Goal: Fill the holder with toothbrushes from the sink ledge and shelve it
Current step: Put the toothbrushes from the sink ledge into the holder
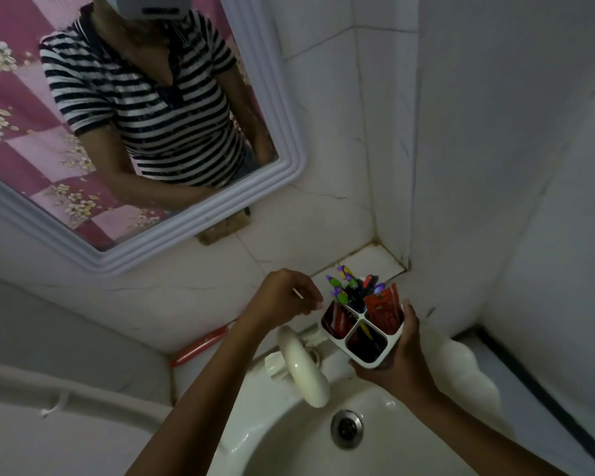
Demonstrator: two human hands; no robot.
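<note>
A white holder (371, 359) with four compartments is held above the back right of the sink, gripped from its right side by my right hand (397, 355). Several toothbrushes (346, 288) with purple, green and red handles stand in its far compartment. Red toothpaste tubes (383, 309) fill two other compartments. My left hand (282, 297) hovers just left of the holder with loosely curled fingers, apart from it; a thin pale sliver shows at its fingertips, too small to identify. A red toothbrush (200, 345) lies on the ledge at the left behind the sink.
A white faucet (303, 365) curves over the white sink (282, 438), whose drain (346, 428) sits at the middle. A framed mirror (289, 146) hangs on the tiled wall. A small tiled corner shelf (375, 262) sits behind the holder.
</note>
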